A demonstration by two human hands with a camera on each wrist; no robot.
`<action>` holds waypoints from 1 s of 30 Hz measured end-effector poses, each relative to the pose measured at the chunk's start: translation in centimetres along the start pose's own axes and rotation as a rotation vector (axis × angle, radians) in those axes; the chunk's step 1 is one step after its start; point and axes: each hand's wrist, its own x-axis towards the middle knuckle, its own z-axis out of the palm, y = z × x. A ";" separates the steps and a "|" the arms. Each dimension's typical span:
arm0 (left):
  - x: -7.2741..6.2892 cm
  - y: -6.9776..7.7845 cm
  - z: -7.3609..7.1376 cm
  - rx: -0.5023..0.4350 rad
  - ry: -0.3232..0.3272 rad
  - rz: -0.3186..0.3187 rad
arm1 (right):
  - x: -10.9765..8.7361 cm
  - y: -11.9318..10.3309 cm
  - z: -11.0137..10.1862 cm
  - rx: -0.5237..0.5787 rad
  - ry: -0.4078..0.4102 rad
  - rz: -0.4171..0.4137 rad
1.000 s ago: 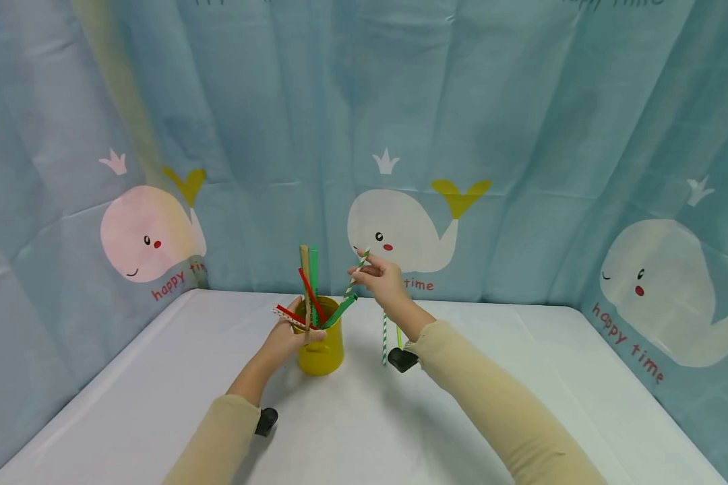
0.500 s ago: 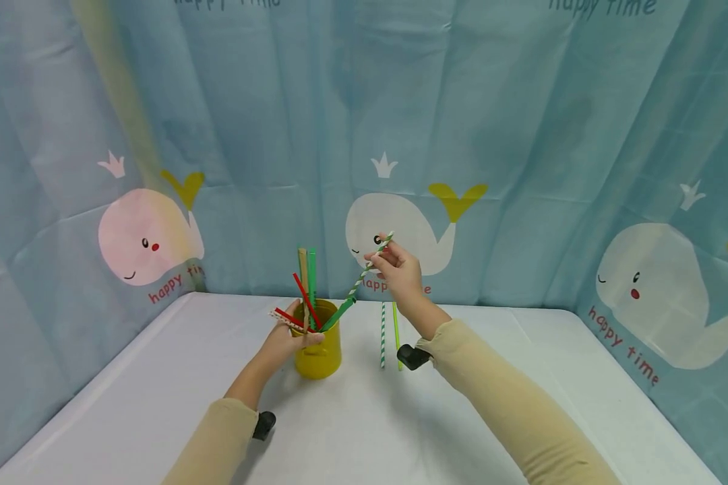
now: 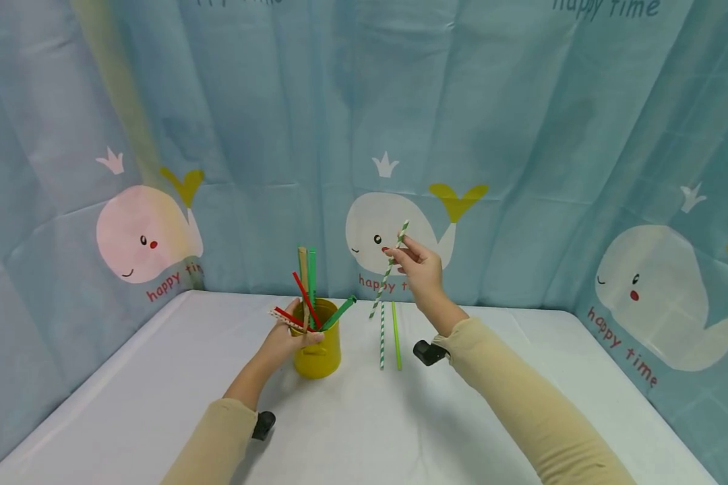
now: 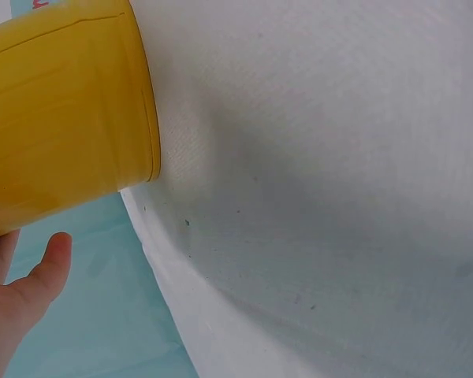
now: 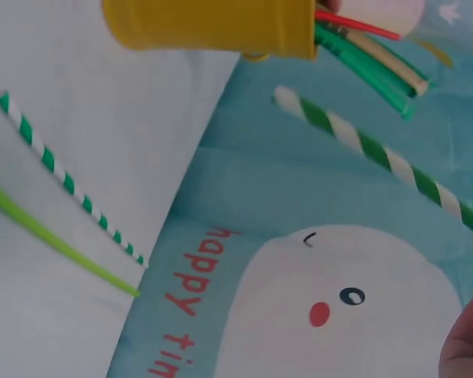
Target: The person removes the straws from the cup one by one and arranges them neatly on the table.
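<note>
My left hand (image 3: pixel 282 342) holds a yellow cup (image 3: pixel 323 360) at its rim, with the thumb on the near side. Out of the cup lean several straws: red ones (image 3: pixel 303 291), a tan one (image 3: pixel 304 269) and green ones (image 3: pixel 340 312). In the left wrist view, part of the left hand (image 4: pixel 24 303) shows below the cup's side (image 4: pixel 71 118). To the right of the cup and above the table, my right hand (image 3: pixel 423 269) pinches a green-and-white striped straw (image 3: pixel 383 284) near its top. That straw (image 5: pixel 378 153) hangs slanted, apart from the cup.
Another green-and-white striped straw (image 3: pixel 382 343) and a lime green straw (image 3: pixel 397 345) lie side by side on the white tabletop (image 3: pixel 491 377), right of the cup. Behind the table hangs a blue curtain (image 3: pixel 522 168) with printed whales.
My right hand has moved right and up from the cup, carrying the striped straw, whose lower end is now away from the cup. My left hand stays on the cup.
</note>
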 end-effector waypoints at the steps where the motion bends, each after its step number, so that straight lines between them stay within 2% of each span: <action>1: 0.0 0.0 0.0 0.002 -0.001 -0.003 | 0.0 0.1 -0.2 -0.007 -0.002 0.011; 7: -0.2 -0.2 0.0 -0.006 -0.012 0.006 | -0.2 1.3 -1.3 -0.054 -0.054 0.037; 15: 0.0 -0.1 -0.2 0.007 -0.010 -0.014 | 0.0 3.2 -2.4 -0.153 -0.099 -0.004; 19: 0.0 -0.1 -0.1 0.001 -0.011 -0.005 | 0.1 4.0 -3.3 -0.201 -0.155 0.050; 23: -0.1 -0.2 0.0 -0.011 -0.013 -0.004 | 0.1 5.0 -4.3 -0.212 -0.245 0.122; 26: -0.1 -0.3 0.0 -0.026 -0.006 0.001 | 0.3 5.8 -5.1 -0.210 -0.299 0.129; 30: 0.0 -0.3 0.1 -0.040 -0.003 0.003 | 0.6 6.8 -6.2 -0.244 -0.311 0.129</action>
